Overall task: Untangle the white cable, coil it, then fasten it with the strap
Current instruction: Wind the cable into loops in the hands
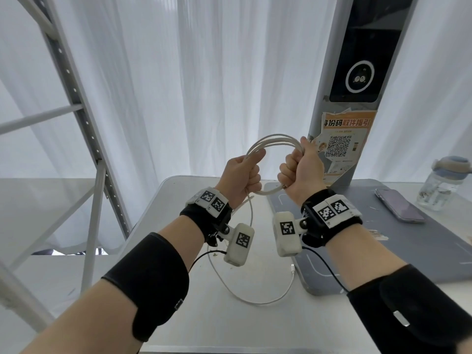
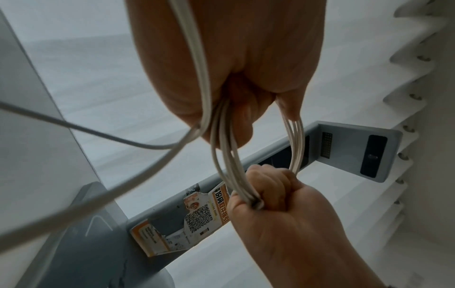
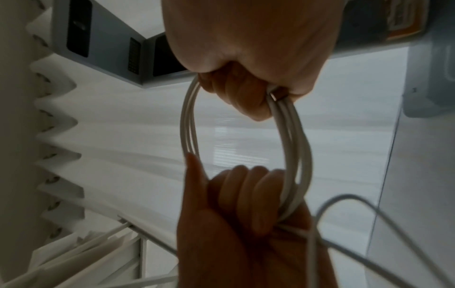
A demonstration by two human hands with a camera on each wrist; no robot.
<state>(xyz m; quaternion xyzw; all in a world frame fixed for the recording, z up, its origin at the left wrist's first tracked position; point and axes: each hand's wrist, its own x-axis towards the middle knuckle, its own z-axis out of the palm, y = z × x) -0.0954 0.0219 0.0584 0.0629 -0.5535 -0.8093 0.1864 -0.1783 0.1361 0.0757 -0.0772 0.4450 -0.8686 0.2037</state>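
The white cable (image 1: 270, 140) is wound into a ring of several turns, held up above the table between both fists. My left hand (image 1: 241, 175) grips the ring's left side, and my right hand (image 1: 301, 169) grips its right side. A loose tail (image 1: 255, 301) hangs from the left fist, loops over the table and ends in a white plug (image 1: 293, 268). In the left wrist view the turns (image 2: 226, 155) run from my left hand (image 2: 236, 109) to my right hand (image 2: 270, 193). In the right wrist view the ring (image 3: 293, 136) spans my right hand (image 3: 246, 87) and left hand (image 3: 246, 191). I see no strap.
A white table (image 1: 178, 315) carries a grey mat (image 1: 383, 251). On the mat lie a phone (image 1: 398, 205) and a clear bottle (image 1: 444, 180). A grey kiosk post (image 1: 357, 98) with an orange notice stands behind. A metal rack (image 1: 76, 111) rises at left.
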